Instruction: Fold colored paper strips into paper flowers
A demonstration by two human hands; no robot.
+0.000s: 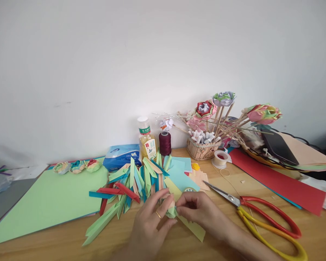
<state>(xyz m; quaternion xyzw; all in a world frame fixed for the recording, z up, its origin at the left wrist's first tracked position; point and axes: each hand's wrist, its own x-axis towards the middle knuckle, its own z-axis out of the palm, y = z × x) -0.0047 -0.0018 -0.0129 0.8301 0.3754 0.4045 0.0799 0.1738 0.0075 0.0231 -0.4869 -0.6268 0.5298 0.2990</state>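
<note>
My left hand (149, 223), with a ring on one finger, and my right hand (199, 210) meet over the wooden table (57, 243). Both pinch a small folded paper piece (171, 211), pale green and yellow, held between the fingertips. A long yellow-green folded strip (194, 228) trails from it under my right hand. Just behind my hands lies a pile of folded paper strips (136, 179) in green, blue, red and tan.
Large scissors (263, 215) with red and yellow handles lie right of my hands. Green paper sheets (43, 199) with three paper flowers (77, 166) sit at left. At the back stand a tissue pack (121, 156), bottle (146, 139), thread spool (165, 143), basket (203, 148) of stick-mounted paper flowers, tape roll (220, 158), red sheet (279, 183).
</note>
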